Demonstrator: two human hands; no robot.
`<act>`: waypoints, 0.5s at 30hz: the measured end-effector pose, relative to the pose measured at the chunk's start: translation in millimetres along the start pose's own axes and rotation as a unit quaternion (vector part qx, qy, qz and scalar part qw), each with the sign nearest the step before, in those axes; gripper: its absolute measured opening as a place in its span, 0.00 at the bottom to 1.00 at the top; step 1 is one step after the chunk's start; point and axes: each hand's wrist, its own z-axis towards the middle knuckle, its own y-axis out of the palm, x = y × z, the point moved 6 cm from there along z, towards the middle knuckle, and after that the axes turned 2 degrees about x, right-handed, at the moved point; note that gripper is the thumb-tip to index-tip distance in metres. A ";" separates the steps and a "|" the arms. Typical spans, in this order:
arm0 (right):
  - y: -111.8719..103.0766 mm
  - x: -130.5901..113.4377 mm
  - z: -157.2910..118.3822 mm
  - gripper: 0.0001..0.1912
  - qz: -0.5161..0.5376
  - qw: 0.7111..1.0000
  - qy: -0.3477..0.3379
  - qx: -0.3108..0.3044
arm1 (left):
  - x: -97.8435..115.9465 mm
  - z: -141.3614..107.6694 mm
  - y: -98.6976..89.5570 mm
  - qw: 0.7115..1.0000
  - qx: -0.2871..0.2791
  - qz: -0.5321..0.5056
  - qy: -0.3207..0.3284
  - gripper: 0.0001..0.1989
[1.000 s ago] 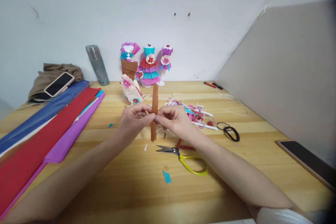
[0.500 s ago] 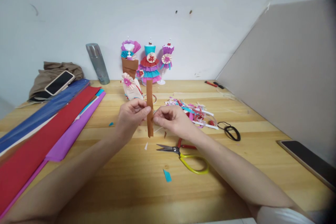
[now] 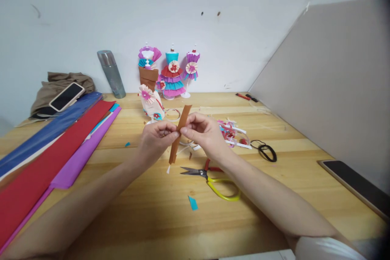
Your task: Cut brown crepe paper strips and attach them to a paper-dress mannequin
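A narrow brown paper strip [image 3: 183, 117] is held up over the table, its top leaning to the right. My left hand [image 3: 157, 140] pinches it at the middle from the left. From the right, my right hand [image 3: 204, 133] pinches the strip at nearly the same height, the two thumbs almost touching. Below the right wrist lie scissors [image 3: 224, 189] with red and yellow handles, blades partly apart. Behind the hands stand small dress forms in crepe paper, among them a cream one [image 3: 152, 105] with a pink flower and a turquoise and red one [image 3: 172, 71].
Red crepe paper [image 3: 45, 162] and other coloured rolls lie at the left. A phone [image 3: 67, 96] rests on brown cloth near a bottle [image 3: 111, 75]. Paper scraps [image 3: 231, 132], a black band [image 3: 268, 153] and another phone [image 3: 353, 185] are on the right.
The brown strip has tilted, its top going right and down. My right hand has come up to the strip and now grips it beside my left hand. The view has shifted slightly.
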 end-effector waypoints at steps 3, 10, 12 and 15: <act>-1.3 -1.7 -0.7 0.14 0.022 1.000 0.014 0.007 | -2.7 0.4 0.5 1.000 -0.007 0.005 -0.012 0.09; -6.4 3.1 4.2 0.19 0.094 0.995 0.042 0.009 | -12.4 0.6 0.4 0.996 -0.055 -0.008 -0.071 0.15; -6.7 4.2 4.5 0.20 0.101 0.994 0.042 0.008 | -14.6 0.0 1.3 0.994 -0.066 0.009 -0.086 0.13; -6.5 3.3 4.5 0.20 0.092 0.995 0.031 0.006 | -15.8 -0.2 2.7 0.992 -0.068 0.031 -0.099 0.12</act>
